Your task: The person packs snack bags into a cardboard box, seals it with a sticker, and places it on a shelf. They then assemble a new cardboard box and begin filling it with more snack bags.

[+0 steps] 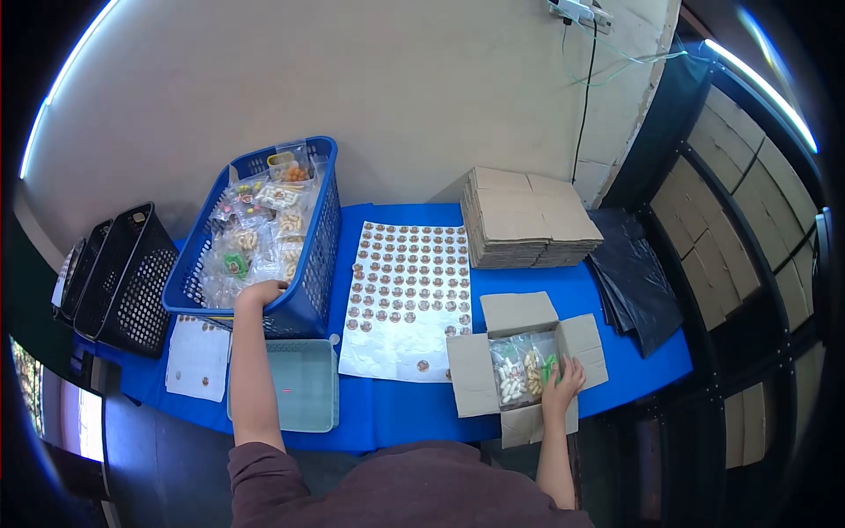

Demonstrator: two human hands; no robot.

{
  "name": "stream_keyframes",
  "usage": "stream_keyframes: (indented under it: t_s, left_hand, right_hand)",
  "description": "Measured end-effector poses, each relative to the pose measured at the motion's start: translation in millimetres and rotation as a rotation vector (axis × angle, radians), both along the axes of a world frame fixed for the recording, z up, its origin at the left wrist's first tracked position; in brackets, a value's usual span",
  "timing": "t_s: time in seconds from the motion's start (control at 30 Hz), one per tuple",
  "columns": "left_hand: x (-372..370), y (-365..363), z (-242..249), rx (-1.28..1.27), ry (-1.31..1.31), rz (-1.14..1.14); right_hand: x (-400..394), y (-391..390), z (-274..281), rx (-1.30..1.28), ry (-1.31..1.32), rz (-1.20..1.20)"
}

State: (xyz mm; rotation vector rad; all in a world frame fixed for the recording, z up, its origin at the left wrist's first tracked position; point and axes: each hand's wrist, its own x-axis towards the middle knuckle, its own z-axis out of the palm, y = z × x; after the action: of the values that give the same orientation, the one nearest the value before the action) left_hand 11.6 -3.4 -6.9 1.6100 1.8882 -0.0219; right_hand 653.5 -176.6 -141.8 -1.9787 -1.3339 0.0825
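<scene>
No readable text, stickers (410, 281) too small

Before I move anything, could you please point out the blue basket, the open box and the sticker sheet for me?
Blue basket (322, 255): head view, on the side wall nearest the sheet.
Open box (473, 376): head view, on its left flap.
Sticker sheet (407, 296): head view, near its middle.

Left hand (261, 293) at nine o'clock, over near rim of blue basket (326, 233); right hand (566, 378) at four o'clock, apparently touching green packet (547, 366) inside carton (473, 378).
</scene>
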Motion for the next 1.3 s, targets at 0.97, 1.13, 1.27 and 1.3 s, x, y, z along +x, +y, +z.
stream_keyframes:
  t_s: [0.97, 1.13, 1.27, 1.3]
  left_hand:
    - [385, -142, -121, 0.392, -0.429, -0.974]
    - [383, -138, -138, 0.408, -0.288, -1.001]
    - [387, -142, -153, 0.517, -0.258, -0.885]
    - [388, -143, -154, 0.522, -0.263, -0.874]
  right_hand:
    - [79, -39, -53, 0.121, 1.173, -0.304]
    - [76, -51, -68, 0.118, 1.492, -0.259]
    - [77, -56, -51, 0.213, 1.589, -0.185]
    - [82, -57, -47, 0.235, 1.584, -0.136]
